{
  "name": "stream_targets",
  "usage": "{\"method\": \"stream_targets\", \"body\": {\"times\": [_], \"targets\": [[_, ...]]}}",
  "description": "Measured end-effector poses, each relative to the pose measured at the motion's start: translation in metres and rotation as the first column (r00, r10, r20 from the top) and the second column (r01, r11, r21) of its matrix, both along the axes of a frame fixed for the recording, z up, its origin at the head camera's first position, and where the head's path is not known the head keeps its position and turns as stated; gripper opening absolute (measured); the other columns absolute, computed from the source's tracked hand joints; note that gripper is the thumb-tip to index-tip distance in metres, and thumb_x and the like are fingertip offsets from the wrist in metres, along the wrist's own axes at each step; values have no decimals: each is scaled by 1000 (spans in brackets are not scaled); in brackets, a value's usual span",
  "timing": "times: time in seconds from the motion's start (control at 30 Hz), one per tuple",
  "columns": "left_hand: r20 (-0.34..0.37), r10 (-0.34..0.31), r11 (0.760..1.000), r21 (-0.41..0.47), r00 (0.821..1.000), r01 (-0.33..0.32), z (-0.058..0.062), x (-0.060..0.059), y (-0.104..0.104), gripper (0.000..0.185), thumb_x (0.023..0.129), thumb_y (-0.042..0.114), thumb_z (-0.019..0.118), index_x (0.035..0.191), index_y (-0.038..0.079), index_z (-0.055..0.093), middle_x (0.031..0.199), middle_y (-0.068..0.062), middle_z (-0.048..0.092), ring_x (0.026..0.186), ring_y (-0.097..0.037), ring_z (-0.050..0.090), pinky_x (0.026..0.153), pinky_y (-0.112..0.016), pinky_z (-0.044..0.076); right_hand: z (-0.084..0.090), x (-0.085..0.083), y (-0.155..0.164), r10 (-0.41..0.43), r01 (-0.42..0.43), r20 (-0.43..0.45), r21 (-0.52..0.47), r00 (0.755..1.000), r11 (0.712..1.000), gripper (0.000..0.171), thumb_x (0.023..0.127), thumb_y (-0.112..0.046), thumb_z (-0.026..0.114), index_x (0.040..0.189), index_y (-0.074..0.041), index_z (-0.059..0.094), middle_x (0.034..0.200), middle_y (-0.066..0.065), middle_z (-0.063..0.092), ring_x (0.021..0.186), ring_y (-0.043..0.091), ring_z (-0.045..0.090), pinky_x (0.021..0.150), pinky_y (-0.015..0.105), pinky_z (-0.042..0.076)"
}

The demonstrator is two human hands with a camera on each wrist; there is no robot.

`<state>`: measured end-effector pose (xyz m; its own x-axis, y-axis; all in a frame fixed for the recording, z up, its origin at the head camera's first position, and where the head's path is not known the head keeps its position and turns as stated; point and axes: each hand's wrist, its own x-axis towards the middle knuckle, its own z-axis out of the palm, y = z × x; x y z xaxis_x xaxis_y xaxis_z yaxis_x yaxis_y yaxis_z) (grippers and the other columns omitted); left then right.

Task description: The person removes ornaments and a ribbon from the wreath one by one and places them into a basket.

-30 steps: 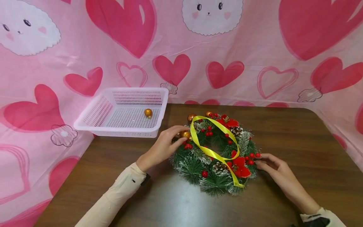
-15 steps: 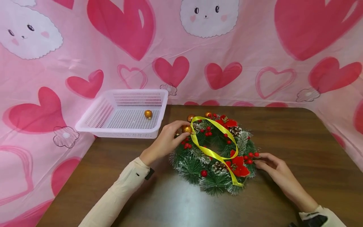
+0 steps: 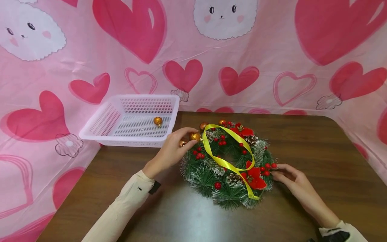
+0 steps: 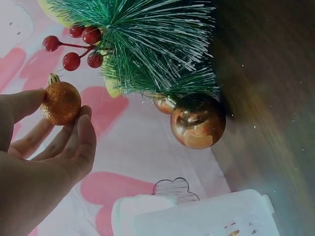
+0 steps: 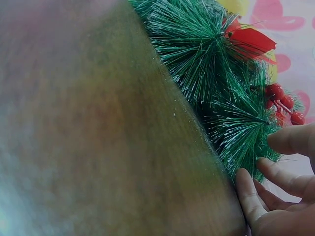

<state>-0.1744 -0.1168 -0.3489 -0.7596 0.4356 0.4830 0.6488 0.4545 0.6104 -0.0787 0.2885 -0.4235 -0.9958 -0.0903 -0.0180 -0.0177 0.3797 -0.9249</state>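
Wreath point(image 3: 228, 164) of green needles lies flat near the middle of the desk point(image 3: 317, 151), closer to its far edge than its near one; a yellow ribbon point(image 3: 223, 158) loops across it, with red berries, pine cones and a red flower point(image 3: 255, 178) set among the needles. The left hand point(image 3: 172, 153) is at the wreath's far left side, thumb and fingers pinched round a small gold glitter bauble point(image 3: 195, 136); in the left wrist view the bauble point(image 4: 60, 103) sits between the thumb and fingertips just clear of the needles, and a larger shiny bauble point(image 4: 198, 121) hangs at the wreath's rim beside it. Two more gold baubles point(image 3: 204, 125) sit on the wreath's far side. The right hand point(image 3: 293, 179) rests on the desk at the wreath's right side, fingers bent loosely with their tips touching the needles by a cluster of berries point(image 3: 267, 166); whether they pinch a sprig cannot be told. A white basket point(image 3: 102, 122) stands at the desk's far left corner, overhanging its left edge; one gold ball point(image 3: 158, 120) lies inside, towards its right wall. A pink cloth point(image 3: 272, 67) with hearts hangs behind the desk.
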Motion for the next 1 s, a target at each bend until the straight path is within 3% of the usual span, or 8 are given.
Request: {"method": "stream_targets", "body": {"times": [0.13, 0.27, 0.4, 0.57, 0.8, 1.0], "targets": [[48, 1, 999, 37, 999, -3, 4, 0, -5, 32, 93, 16, 71, 123, 8, 64, 102, -1, 69, 83, -11, 65, 70, -32, 58, -1, -1, 0, -6, 6, 14, 2, 1000, 1000, 40, 101, -22, 59, 130, 6, 55, 107, -12, 70, 95, 3, 66, 79, 16, 53], [76, -2, 996, 86, 997, -4, 11, 0, -10, 31, 93, 14, 71, 123, 6, 64, 102, -4, 70, 86, -15, 68, 74, -35, 59, -2, -1, 0, -7, 7, 10, -7, 1000, 1000, 39, 102, -20, 59, 130, 7, 54, 107, -11, 69, 95, 3, 66, 80, 16, 53], [72, 1, 995, 101, 997, -8, 17, -1, -15, 31, 93, 14, 71, 123, 6, 64, 106, -5, 71, 91, -17, 69, 79, -36, 57, -2, -1, 1, -7, 7, 11, 0, 1000, 1000, 39, 102, -21, 58, 130, 6, 54, 107, -13, 69, 95, 3, 66, 79, 16, 52], [65, 32, 994, 104, 997, -39, 22, -2, -21, 32, 93, 15, 72, 123, 7, 64, 103, -2, 71, 86, -15, 69, 74, -34, 56, -1, -2, 1, -6, 6, 9, -6, 1000, 1000, 38, 102, -20, 58, 129, 7, 54, 107, -14, 69, 95, 3, 66, 80, 16, 52], [31, 44, 990, 132, 999, -48, 28, -4, -28, 32, 91, 14, 74, 121, 6, 65, 108, -2, 71, 98, -13, 68, 87, -36, 57, 0, -2, 1, 2, -2, -5, -5, 1000, 1000, 37, 102, -18, 58, 128, 8, 54, 108, -15, 68, 96, 2, 66, 80, 16, 53], [18, 47, 986, 162, 999, -49, 34, -4, -32, 30, 91, 10, 73, 120, 5, 66, 110, -7, 70, 100, -18, 67, 87, -33, 57, -1, -2, 2, 2, -2, 14, 2, 1000, 1000, 39, 102, -20, 58, 130, 7, 54, 107, -13, 69, 96, 3, 66, 80, 16, 52]]}}
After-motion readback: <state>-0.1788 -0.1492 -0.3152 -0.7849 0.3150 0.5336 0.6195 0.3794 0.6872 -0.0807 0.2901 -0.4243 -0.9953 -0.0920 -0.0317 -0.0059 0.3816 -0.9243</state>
